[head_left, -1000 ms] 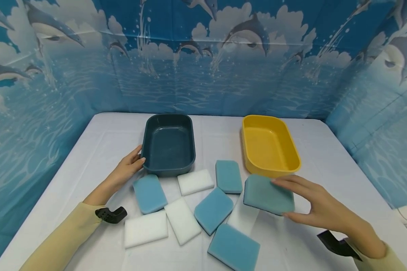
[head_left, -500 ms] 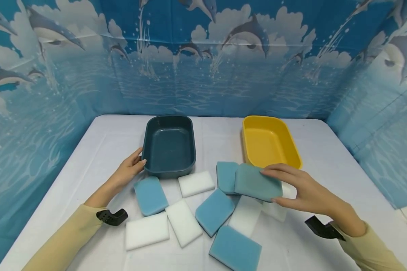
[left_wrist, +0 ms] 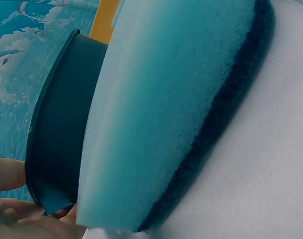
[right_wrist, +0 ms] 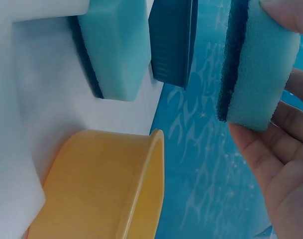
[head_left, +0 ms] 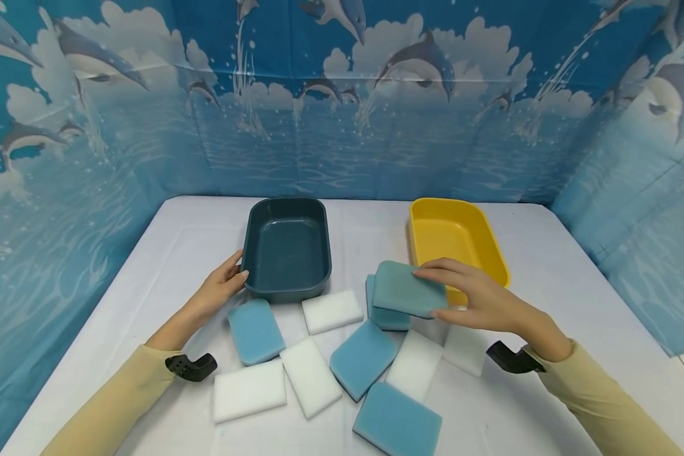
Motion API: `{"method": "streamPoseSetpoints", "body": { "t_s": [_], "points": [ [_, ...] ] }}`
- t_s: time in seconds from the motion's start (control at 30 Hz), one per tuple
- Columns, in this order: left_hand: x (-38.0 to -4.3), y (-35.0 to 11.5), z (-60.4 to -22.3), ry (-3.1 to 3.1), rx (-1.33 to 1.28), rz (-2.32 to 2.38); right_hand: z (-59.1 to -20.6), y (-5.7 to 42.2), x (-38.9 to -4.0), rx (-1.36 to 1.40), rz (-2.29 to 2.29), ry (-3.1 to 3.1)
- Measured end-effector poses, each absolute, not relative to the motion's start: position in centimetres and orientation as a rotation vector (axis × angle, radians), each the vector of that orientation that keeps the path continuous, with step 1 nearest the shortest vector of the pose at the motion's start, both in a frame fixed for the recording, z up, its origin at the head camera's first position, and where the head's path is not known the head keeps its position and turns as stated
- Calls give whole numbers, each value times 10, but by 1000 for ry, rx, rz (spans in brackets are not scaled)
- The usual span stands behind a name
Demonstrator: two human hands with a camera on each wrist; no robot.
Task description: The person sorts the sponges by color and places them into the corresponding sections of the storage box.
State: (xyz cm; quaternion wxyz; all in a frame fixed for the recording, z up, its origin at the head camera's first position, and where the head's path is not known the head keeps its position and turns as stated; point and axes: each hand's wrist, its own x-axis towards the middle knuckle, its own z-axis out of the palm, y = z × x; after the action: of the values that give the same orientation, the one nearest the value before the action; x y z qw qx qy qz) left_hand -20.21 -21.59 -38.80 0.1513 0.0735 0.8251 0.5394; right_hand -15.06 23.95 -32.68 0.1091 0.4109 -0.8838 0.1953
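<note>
My right hand holds a blue-green sponge with a dark scouring layer by its edges, thumb on one side and fingers on the other. In the right wrist view the held sponge is raised off the table. From the head it overlaps another blue sponge lying in front of the yellow basin. On the left, my left hand grips the dark teal basin at its near left corner, thumb at the rim in the left wrist view. Both basins have nothing in them.
Several blue sponges and white sponges lie scattered over the white tablecloth between me and the basins. One white sponge lies beneath my right forearm. A dolphin-print cloth closes off the back and sides.
My right hand has carried the sponge leftward and away from me, from in front of the yellow basin to over another blue sponge. The left hand stays at the teal basin.
</note>
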Motion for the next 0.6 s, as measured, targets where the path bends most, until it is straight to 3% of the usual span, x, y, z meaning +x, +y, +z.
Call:
{"method": "streamPoseSetpoints", "body": {
  "t_s": [0.6],
  "points": [
    [-201, -216, -392, 2352, 235, 1599, -329, 221, -186, 1305, 623, -2552]
  ]
}}
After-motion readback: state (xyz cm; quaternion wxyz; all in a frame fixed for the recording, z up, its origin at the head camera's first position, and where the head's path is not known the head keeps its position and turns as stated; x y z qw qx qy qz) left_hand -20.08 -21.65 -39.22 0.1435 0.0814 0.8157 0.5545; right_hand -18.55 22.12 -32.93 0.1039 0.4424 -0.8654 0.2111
